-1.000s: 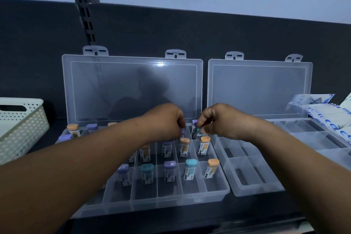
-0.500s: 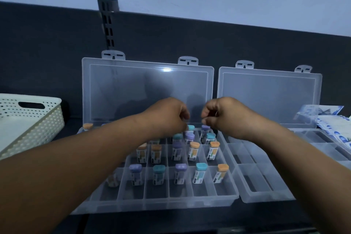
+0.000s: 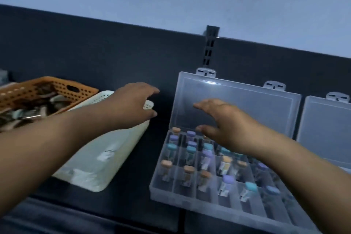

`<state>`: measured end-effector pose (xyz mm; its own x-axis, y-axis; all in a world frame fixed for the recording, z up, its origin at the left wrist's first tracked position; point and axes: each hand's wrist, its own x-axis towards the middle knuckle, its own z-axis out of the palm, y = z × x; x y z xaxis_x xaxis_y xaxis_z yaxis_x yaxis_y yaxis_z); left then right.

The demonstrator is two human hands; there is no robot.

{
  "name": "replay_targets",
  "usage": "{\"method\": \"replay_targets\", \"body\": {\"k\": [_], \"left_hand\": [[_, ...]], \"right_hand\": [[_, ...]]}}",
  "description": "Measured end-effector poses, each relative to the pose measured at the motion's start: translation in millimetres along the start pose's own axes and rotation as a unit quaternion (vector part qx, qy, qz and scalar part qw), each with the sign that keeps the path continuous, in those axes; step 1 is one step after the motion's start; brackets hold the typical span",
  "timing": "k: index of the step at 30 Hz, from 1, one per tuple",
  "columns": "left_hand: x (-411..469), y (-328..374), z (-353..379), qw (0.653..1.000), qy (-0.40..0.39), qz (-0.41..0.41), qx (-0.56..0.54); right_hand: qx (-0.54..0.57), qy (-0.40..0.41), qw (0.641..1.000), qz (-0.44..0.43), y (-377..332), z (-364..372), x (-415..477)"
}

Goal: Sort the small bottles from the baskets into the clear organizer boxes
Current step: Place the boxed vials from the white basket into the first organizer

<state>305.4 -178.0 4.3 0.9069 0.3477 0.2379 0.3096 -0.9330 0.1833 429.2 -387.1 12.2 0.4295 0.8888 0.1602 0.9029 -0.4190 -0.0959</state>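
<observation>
A clear organizer box (image 3: 163,190) with its lid up holds several small bottles with orange, purple and teal caps, one to a compartment. My right hand (image 3: 226,121) hovers over its back rows, fingers spread, holding nothing. My left hand (image 3: 133,106) reaches left over the far corner of a white perforated basket (image 3: 98,159), fingers relaxed and empty. An orange perforated basket (image 3: 47,89) behind it holds a jumble of small items.
A second clear organizer box (image 3: 322,125) stands open at the right edge. A dark wall panel with a slotted black bracket (image 3: 209,47) runs behind everything. The dark table edge lies near the bottom.
Both hands have left the box's back row and opened. The left hand swung left over the white basket; the right follows above the bottles. The view has turned left, bringing the orange basket in.
</observation>
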Motion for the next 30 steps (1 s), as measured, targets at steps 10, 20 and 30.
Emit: {"method": "replay_targets", "body": {"k": [10,20,30], "left_hand": [[-55.7,-126.8,-2.6,0.995,-0.087,-0.047,-0.007],[-57.1,-147.6,14.0,0.963,-0.265,0.009,-0.053],[-56.7,-149.8,16.2,0.933,-0.353,0.038,-0.054]], "right_hand": [[0.012,-0.082,0.993,-0.08,-123.1,48.5,75.0],[-0.091,-0.26,0.96,-0.051,-177.5,86.0,118.5],[-0.068,-0.237,0.969,-0.027,-185.2,94.2,132.9]]}}
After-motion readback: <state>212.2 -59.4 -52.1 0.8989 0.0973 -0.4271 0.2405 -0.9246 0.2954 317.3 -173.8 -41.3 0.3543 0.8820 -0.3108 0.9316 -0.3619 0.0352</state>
